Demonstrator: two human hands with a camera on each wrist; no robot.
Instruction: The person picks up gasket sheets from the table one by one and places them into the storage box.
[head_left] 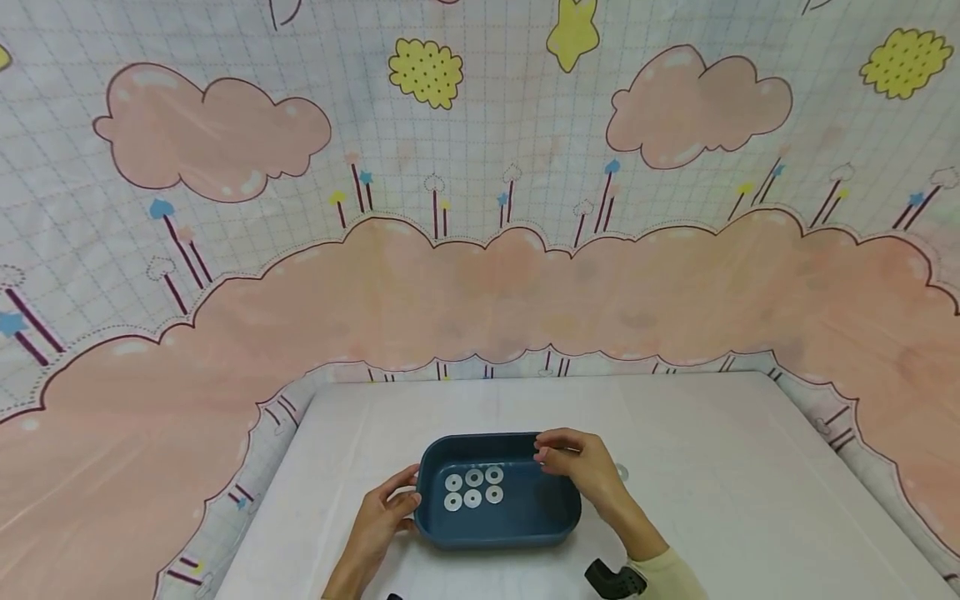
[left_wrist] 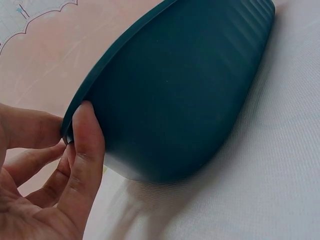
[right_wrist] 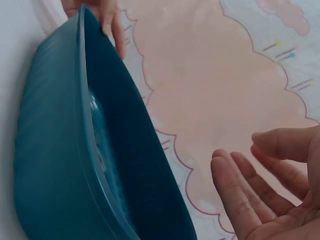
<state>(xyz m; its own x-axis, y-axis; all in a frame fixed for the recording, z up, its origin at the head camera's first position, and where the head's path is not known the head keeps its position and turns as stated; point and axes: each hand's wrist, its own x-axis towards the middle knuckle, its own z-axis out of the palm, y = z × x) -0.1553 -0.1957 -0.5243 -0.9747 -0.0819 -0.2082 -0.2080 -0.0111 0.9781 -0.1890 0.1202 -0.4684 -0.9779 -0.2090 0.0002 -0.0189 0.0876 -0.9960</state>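
Note:
A blue rectangular tray (head_left: 517, 537) with rounded corners stands on the table. Several flat white ring-shaped washers (head_left: 472, 498) lie in two rows on the left half of its floor. My left hand (head_left: 381, 512) pinches the tray's left end, and the left wrist view has thumb and fingers on either side of the rim (left_wrist: 92, 75). Over the tray's right back corner hovers my right hand (head_left: 581, 467). Its fingers (right_wrist: 240, 195) are loosely bent with nothing visible between them, apart from the tray wall in the right wrist view.
A pale round thing (head_left: 622, 472) lies on the white table (head_left: 750, 500) just right of my right wrist, partly hidden by it. A black wrist device (head_left: 615, 579) sits at the right sleeve. Behind the table hangs a patterned cloth (head_left: 480, 300) with clouds.

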